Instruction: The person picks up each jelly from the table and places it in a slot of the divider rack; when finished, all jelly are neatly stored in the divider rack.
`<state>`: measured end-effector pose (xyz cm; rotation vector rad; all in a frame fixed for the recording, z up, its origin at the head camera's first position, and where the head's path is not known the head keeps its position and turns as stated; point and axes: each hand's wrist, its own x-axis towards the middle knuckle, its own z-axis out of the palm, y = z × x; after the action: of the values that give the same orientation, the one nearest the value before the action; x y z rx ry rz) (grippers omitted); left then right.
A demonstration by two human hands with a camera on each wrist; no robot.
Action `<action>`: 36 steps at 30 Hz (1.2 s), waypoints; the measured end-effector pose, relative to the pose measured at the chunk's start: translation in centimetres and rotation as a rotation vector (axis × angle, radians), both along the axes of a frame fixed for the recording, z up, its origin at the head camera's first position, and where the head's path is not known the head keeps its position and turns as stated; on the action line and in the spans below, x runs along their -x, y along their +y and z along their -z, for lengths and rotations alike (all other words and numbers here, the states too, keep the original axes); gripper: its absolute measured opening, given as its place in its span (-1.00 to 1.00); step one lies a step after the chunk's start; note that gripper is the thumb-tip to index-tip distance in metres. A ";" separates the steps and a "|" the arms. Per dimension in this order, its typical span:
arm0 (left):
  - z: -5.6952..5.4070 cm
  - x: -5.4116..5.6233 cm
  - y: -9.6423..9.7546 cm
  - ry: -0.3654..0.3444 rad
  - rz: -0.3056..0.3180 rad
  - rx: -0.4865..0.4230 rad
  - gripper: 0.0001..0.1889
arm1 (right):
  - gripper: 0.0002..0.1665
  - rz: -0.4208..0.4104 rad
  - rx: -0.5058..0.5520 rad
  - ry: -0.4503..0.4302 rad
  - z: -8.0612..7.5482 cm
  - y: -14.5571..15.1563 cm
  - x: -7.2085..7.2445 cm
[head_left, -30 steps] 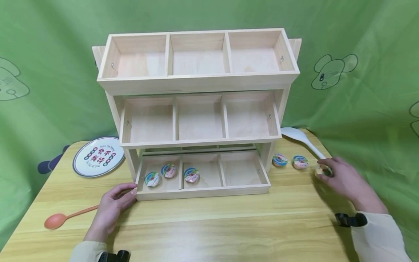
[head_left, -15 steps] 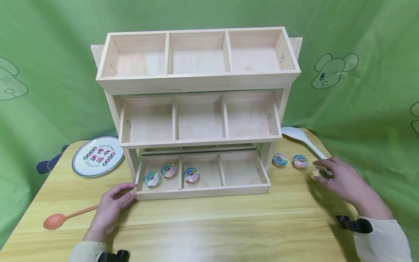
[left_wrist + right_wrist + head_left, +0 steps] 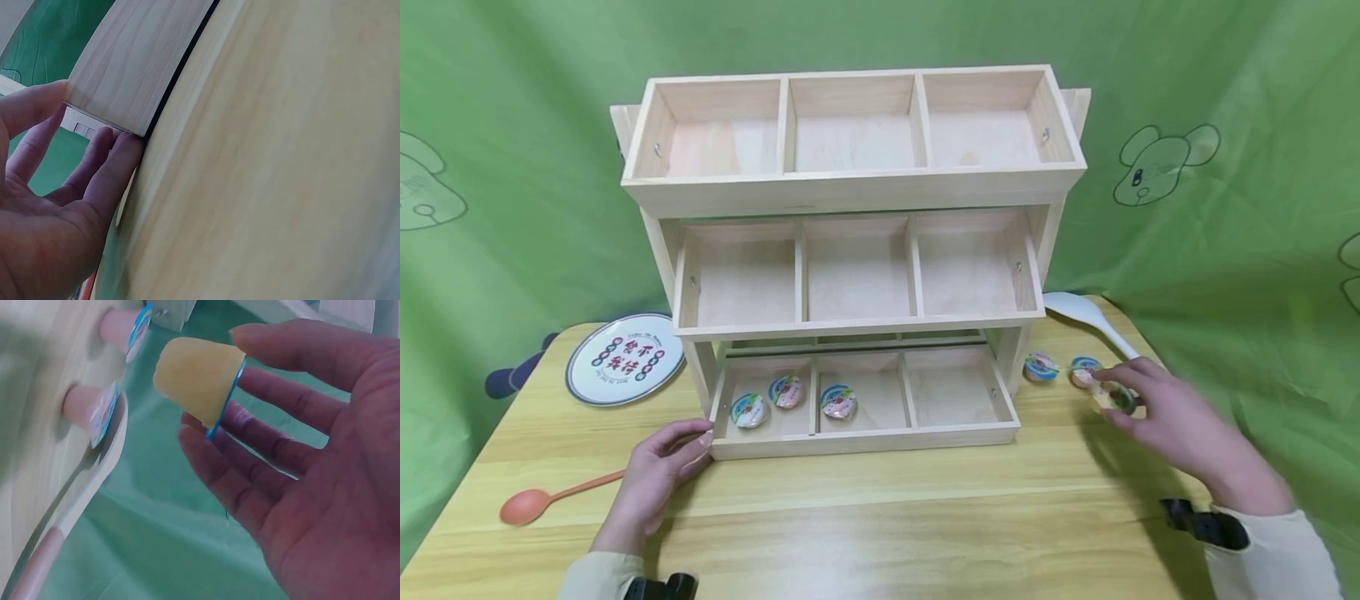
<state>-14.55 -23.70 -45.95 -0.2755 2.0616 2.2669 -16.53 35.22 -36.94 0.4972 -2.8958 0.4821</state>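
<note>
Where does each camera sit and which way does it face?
Head: on the head, facing forward and down at the wooden rack; left hand, right hand and sleeves show.
Left wrist: worn there, facing the bottom tray and tabletop; left hand shows.
Right wrist: worn there, facing the yellow cup; right hand shows.
Head and right wrist share the yellow cup and white spoon.

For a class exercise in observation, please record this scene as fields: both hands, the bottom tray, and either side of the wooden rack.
Right hand: holds yellow cup
Left hand: touches left front corner of bottom tray
Bottom tray: two cups in left compartment, one cup in middle
Right of rack: two pink cups, pale spoon
Left of rack: round plate, orange spoon
</note>
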 end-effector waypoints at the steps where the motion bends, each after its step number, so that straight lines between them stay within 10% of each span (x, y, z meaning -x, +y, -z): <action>1: 0.0 0.0 0.0 -0.002 -0.001 -0.001 -0.75 | -0.45 -0.012 0.007 0.006 0.0 -0.3 0.0; 36: -0.1 0.2 0.1 -0.018 -0.017 -0.010 -0.79 | -0.46 -0.256 0.024 -0.012 -0.1 -9.0 1.2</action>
<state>-14.72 -23.62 -45.90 -0.3135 2.0464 2.2752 -17.68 26.18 -36.79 0.8693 -2.8461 0.5553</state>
